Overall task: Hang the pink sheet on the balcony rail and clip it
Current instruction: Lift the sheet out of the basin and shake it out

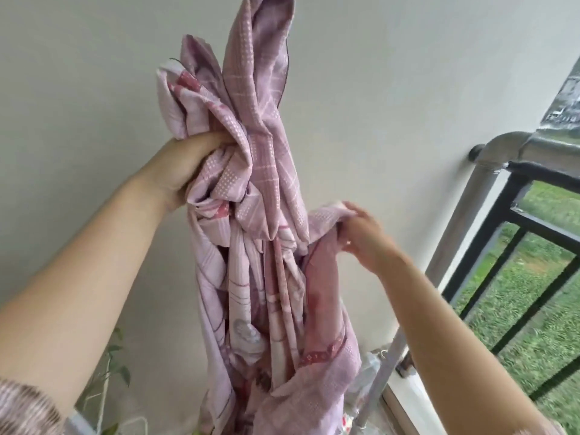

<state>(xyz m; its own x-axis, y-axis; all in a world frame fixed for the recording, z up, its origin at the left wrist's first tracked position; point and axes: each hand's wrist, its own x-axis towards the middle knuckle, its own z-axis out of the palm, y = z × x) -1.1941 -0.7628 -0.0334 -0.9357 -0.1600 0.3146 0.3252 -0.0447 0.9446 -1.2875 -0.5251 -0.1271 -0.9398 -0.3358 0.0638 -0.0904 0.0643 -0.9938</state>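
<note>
The pink patterned sheet (260,189) hangs bunched and twisted in front of a white wall, reaching from the top of the view down past the bottom. My left hand (185,166) grips a thick wad of it at mid height, arm raised. Lower and to the right, my right hand (361,233) pinches a fold of the sheet's edge. The balcony rail (514,149), a grey metal tube, stands to the right of the sheet, apart from it. No clips are in view.
Black railing bars (502,277) run below the grey rail, with grass beyond. A white wall (78,73) fills the background. A leafy plant and a white wire rack (106,387) sit at lower left. Plastic items lie on the floor near the rail post.
</note>
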